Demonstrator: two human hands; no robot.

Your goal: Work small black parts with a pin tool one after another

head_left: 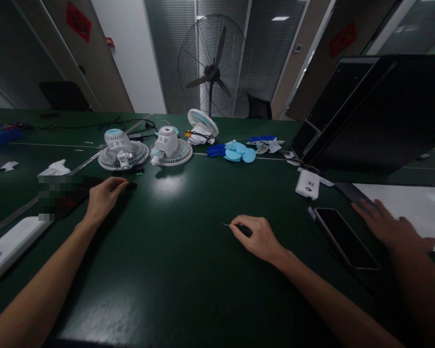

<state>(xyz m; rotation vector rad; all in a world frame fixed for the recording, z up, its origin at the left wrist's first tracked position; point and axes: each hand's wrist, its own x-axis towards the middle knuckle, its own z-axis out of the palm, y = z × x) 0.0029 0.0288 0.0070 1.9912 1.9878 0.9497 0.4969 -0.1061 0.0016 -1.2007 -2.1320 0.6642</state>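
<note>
My right hand [255, 237] is closed round the dark handle of a small screwdriver [245, 230], whose thin shaft points left above the green table [188, 280]. On the left, my left hand [105, 195] pinches a small black object [131, 185] at the tabletop; its kind is too small to make out. Just beyond that hand lies a white desk fan [123, 152] with its grille face down. A second white fan [170, 147] rests beside it in the same way. Farther back, a third small fan [202, 128] is tilted, with a dark cable around its base.
Light-blue fan blades [239, 152] lie by a blue glove [216, 150]. At right are a phone [346, 239], a white power bank [307, 184], a large black monitor [380, 111] and another person's hand [395, 224]. A long white case [16, 246] sits at left.
</note>
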